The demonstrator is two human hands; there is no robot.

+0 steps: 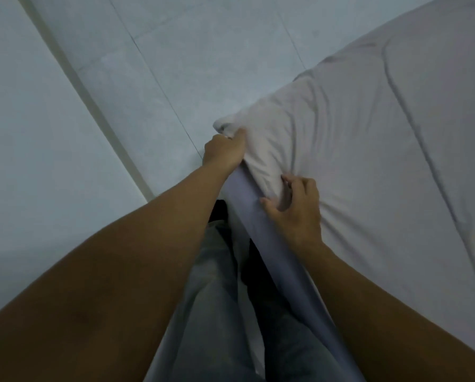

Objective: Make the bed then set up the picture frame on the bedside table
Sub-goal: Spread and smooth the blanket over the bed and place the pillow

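— Head view first: where is the bedding, and who has hold of it?

— The white duvet (pixel 368 150) lies over the bed, its near corner (pixel 230 125) bunched at the mattress edge, above the tiled floor (pixel 175 64). The left hand (pixel 222 153) is closed around that corner; the right hand (pixel 297 208) has its fingers curled loosely, pressing the cloth just beside the lavender sheet (pixel 258 221) that hangs down the side.

— How will it handle?

— Soft, limp and light, I judge (it creases wherever it is pinched), so it will sag between the hands. Best taken at the corner and along the hem, hands apart, then drawn taut.

— And the picture frame?

— Not in sight.
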